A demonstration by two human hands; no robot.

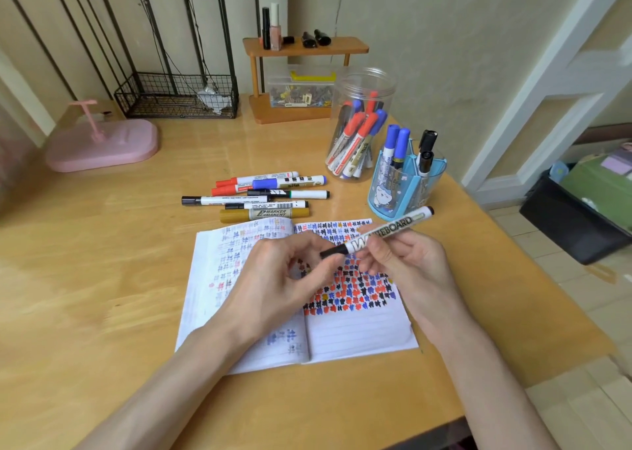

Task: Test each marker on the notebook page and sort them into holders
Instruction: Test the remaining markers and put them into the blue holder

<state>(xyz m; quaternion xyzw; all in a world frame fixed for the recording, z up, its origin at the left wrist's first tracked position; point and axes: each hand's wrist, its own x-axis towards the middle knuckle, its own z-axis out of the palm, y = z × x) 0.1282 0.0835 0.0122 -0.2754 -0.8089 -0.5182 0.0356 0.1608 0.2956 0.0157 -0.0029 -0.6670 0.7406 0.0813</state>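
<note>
Right hand (pixel 407 261) grips a black-capped white whiteboard marker (pixel 386 232) by its barrel, tilted. Left hand (pixel 284 275) pinches its black cap end. Both are above an open lined notebook (pixel 359 333) covered in coloured test marks, lying on the wooden worktop (pixel 102 278). Beyond the hands lie loose markers (pixel 266 196). Beyond the right hand stand a clear plastic jar (pixel 362 125) and a blue divided holder (pixel 403 190), both holding markers.

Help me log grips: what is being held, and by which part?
A black whiteboard marker: the right hand grips its barrel, the left hand pinches its black front end.
</note>
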